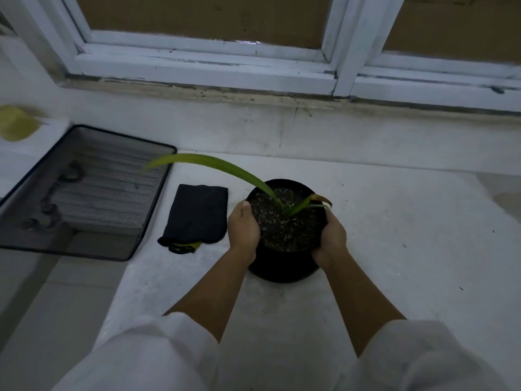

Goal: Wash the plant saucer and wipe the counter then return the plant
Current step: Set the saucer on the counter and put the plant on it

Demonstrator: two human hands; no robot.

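A black plant pot [282,266] filled with dark soil stands in the middle of the white counter [394,249]. A long green leaf [214,165] arches out of it to the left. My left hand [243,230] grips the pot's left rim, thumb over the edge. My right hand [331,239] grips the right rim. A dark folded cloth [197,215] lies flat on the counter just left of the pot. The pot hides whatever is under it, so I cannot tell whether a saucer sits there.
A black mesh tray [84,193] sits over the sink area at the left. Further left, a blurred yellow object [15,122] sits on a ledge. A white window frame [211,66] and sill run along the back wall.
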